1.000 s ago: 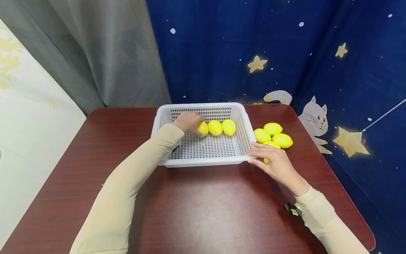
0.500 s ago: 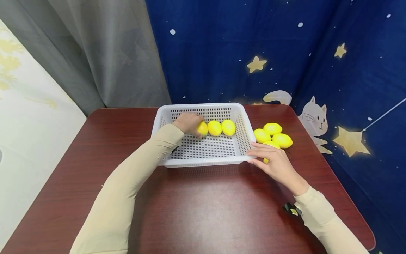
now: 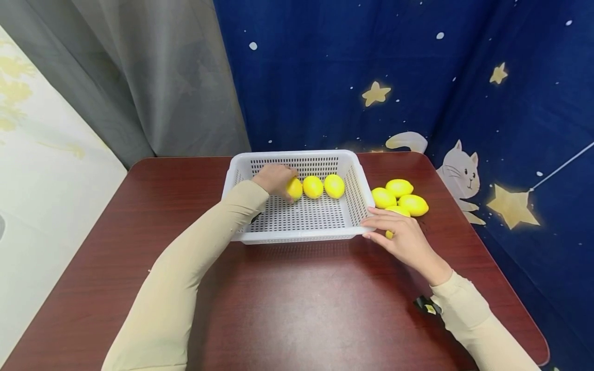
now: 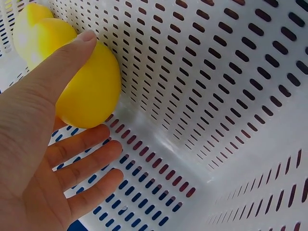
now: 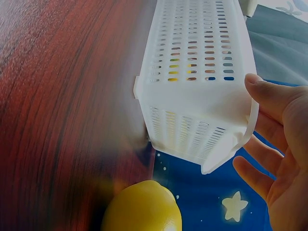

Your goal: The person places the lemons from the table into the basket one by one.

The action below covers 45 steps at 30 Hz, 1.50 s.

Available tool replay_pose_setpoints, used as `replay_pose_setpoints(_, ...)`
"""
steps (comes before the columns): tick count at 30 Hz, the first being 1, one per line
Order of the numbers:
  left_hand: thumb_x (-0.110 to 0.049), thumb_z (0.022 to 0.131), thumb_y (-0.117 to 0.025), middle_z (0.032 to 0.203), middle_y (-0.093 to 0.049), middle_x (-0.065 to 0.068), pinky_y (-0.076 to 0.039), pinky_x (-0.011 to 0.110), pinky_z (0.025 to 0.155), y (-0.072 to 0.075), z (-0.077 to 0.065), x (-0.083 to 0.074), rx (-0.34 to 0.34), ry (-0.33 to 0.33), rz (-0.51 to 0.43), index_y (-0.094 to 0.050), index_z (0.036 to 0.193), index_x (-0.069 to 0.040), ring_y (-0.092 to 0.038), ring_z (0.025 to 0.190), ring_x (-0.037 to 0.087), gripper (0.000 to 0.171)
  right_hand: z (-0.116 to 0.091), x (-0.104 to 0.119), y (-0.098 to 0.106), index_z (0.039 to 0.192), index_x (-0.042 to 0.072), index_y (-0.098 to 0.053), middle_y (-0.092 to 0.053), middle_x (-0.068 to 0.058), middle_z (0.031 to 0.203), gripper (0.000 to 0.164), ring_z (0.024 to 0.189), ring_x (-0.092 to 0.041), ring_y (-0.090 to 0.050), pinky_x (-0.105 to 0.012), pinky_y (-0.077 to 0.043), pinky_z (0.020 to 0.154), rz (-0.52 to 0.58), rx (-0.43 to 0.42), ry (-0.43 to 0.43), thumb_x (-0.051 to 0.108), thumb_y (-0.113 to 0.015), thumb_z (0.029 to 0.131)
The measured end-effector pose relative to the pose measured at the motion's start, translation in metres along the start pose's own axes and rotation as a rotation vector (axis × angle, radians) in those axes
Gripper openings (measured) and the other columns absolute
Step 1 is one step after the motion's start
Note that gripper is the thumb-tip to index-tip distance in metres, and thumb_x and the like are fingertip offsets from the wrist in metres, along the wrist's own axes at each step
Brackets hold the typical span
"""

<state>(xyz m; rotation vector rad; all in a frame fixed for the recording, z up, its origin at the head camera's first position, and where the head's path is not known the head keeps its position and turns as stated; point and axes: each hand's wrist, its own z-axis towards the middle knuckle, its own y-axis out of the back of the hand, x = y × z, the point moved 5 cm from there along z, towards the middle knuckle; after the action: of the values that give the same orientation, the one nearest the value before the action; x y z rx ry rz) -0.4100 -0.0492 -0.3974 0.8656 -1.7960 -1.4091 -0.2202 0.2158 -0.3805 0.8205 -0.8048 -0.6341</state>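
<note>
A white perforated plastic basket [image 3: 297, 235] stands on the table with three yellow lemons in a row along its far side. My left hand [image 3: 274, 179] reaches inside and holds the leftmost lemon [image 3: 294, 189]. The left wrist view shows thumb and index finger on either side of that lemon [image 4: 94, 91], the other fingers spread over the basket floor. The middle lemon [image 3: 313, 187] and the right lemon [image 3: 334, 186] lie beside it. At the front right corner, my right hand [image 3: 401, 239] grips the basket rim, its thumb on the near outer side.
Several more lemons [image 3: 413, 205] are clustered on the dark red table [image 3: 297, 299] just right of the basket, partly hidden by my right hand. A blue star-patterned curtain [image 3: 325, 77] and a grey curtain [image 3: 176, 93] hang behind the table's far edge.
The lemon in my left hand has shifted slightly left, and the middle lemon has moved a little the same way. My right hand and the basket have stayed put.
</note>
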Motion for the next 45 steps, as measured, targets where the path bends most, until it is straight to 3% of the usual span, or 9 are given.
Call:
replay_pose_setpoints(7, -0.052, 0.070, -0.085, 0.133, -0.065, 0.004, -0.050, 0.040, 0.101, 0.001, -0.003, 0.000, -0.001, 0.005, -0.011, -0.055, 0.136, -0.018, -0.063, 0.117, 0.023, 0.081, 0.001, 0.001, 0.001, 0.112, 0.017, -0.076, -0.076, 0.000, 0.114, 0.039, 0.122, -0.022, -0.065, -0.044, -0.051, 0.100, -0.014, 0.000, 0.002, 0.024, -0.086, 0.075)
replay_pose_setpoints(12, -0.051, 0.071, -0.084, 0.130, -0.066, 0.005, -0.051, 0.040, 0.100, 0.006, -0.007, 0.001, -0.011, -0.016, -0.030, -0.055, 0.138, -0.017, -0.063, 0.115, 0.022, 0.081, 0.001, 0.001, 0.001, 0.112, 0.017, -0.076, -0.075, 0.001, 0.114, 0.040, 0.123, -0.021, -0.065, -0.043, -0.051, 0.101, -0.009, 0.008, 0.001, 0.025, -0.086, 0.075)
replay_pose_setpoints(18, -0.054, 0.071, -0.084, 0.135, -0.064, 0.005, -0.048, 0.041, 0.106, 0.028, -0.012, 0.008, -0.001, -0.018, -0.063, -0.055, 0.140, -0.017, -0.061, 0.120, 0.022, 0.084, 0.000, 0.000, 0.001, 0.113, 0.018, -0.076, -0.075, -0.001, 0.116, 0.040, 0.123, -0.021, -0.065, -0.044, -0.050, 0.102, -0.004, 0.009, -0.006, 0.025, -0.086, 0.075)
replay_pose_setpoints(24, -0.054, 0.073, -0.082, 0.136, -0.063, 0.004, -0.050, 0.042, 0.101, 0.047, -0.017, 0.015, -0.004, 0.022, -0.076, -0.056, 0.139, -0.018, -0.062, 0.118, 0.022, 0.079, 0.000, -0.001, 0.000, 0.113, 0.018, -0.076, -0.075, -0.002, 0.117, 0.039, 0.123, -0.023, -0.065, -0.046, -0.050, 0.102, -0.011, 0.012, -0.015, 0.024, -0.085, 0.075)
replay_pose_setpoints(29, -0.052, 0.074, -0.082, 0.137, -0.063, 0.006, -0.050, 0.042, 0.102, 0.048, -0.025, 0.018, 0.005, 0.017, -0.105, -0.058, 0.138, -0.015, -0.063, 0.117, 0.023, 0.077, 0.001, 0.000, -0.001, 0.113, 0.017, -0.076, -0.074, -0.003, 0.118, 0.040, 0.123, -0.023, -0.064, -0.045, -0.050, 0.102, -0.011, 0.013, -0.017, 0.025, -0.086, 0.075)
replay_pose_setpoints(39, -0.049, 0.078, -0.080, 0.127, -0.069, 0.006, -0.056, 0.040, 0.090, 0.051, -0.044, 0.029, -0.069, -0.007, -0.114, -0.065, 0.130, -0.013, -0.067, 0.104, 0.021, 0.065, 0.001, 0.001, -0.001, 0.112, 0.018, -0.077, -0.074, -0.004, 0.118, 0.039, 0.121, -0.025, -0.066, -0.046, -0.050, 0.100, -0.019, 0.002, -0.001, 0.023, -0.086, 0.074)
replay_pose_setpoints(45, -0.048, 0.079, -0.079, 0.122, -0.072, 0.004, -0.056, 0.042, 0.090, 0.055, -0.061, 0.038, -0.112, 0.008, -0.121, -0.068, 0.125, -0.015, -0.068, 0.108, 0.021, 0.058, 0.000, 0.000, -0.002, 0.112, 0.020, -0.077, -0.074, -0.004, 0.118, 0.039, 0.121, -0.025, -0.066, -0.047, -0.050, 0.100, -0.015, -0.002, 0.001, 0.023, -0.086, 0.074)
